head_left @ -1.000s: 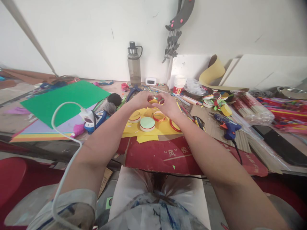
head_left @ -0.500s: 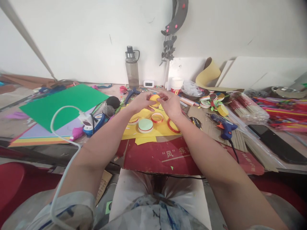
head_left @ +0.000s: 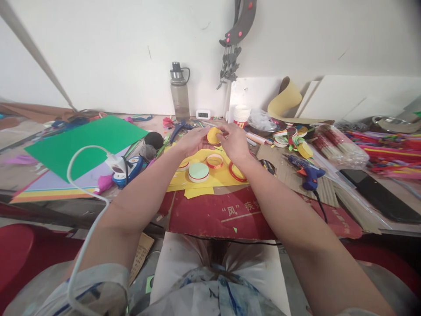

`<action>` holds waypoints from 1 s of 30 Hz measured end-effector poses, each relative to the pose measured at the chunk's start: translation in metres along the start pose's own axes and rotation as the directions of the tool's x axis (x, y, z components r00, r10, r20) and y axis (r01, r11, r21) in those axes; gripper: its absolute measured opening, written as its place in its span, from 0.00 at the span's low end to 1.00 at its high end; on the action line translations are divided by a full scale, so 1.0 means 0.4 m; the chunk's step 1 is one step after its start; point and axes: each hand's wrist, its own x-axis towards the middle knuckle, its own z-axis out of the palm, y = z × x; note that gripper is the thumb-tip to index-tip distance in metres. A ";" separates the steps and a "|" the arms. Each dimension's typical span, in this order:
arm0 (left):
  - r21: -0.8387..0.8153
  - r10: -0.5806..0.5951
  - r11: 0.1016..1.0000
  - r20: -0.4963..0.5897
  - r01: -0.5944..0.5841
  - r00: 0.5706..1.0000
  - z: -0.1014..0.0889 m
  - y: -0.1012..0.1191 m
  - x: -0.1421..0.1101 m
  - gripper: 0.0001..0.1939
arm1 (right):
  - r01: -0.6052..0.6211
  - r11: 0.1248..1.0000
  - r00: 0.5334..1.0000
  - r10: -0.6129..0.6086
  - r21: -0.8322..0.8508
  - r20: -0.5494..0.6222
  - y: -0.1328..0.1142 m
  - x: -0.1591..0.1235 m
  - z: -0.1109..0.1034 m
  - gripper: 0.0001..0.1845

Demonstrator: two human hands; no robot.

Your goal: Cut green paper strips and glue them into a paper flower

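Between my two hands is a small round yellow disc (head_left: 214,135) with a reddish edge, raised over the yellow sheet (head_left: 210,177). My left hand (head_left: 196,141) grips its left side, and my right hand (head_left: 233,139) pinches its right side with thumb and fingers. Below them on the sheet lie a round piece with a pale green top and white side (head_left: 198,172), a red-and-white ring (head_left: 215,161) and a red ring (head_left: 237,171). Part of another round piece (head_left: 183,166) shows beside my left wrist.
A glue gun (head_left: 305,172) and a black phone (head_left: 379,195) lie to the right. A green sheet (head_left: 85,147) and a blue-and-white device with a white cable (head_left: 130,171) are on the left. Behind stand a water bottle (head_left: 180,94), a small clock (head_left: 203,114) and paper cups (head_left: 241,115).
The yellow disc has been turned a little in my fingers, and its face shows more fully. My hands stay nearly in place; the view has shifted slightly.
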 end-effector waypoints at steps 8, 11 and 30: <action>0.085 0.094 0.992 -0.006 -0.094 0.996 0.019 -0.010 -0.002 0.17 | 0.040 0.997 0.999 -0.042 -0.066 -0.031 0.001 0.000 -0.002 0.14; 0.140 0.137 0.981 0.005 -0.136 0.991 0.027 -0.011 -0.005 0.18 | 0.024 0.998 0.999 -0.027 -0.065 -0.031 0.001 0.001 -0.001 0.12; 0.137 0.218 0.965 0.066 -0.225 0.974 0.031 -0.025 -0.006 0.25 | 0.087 0.996 0.994 -0.087 -0.005 -0.069 -0.014 0.001 -0.011 0.11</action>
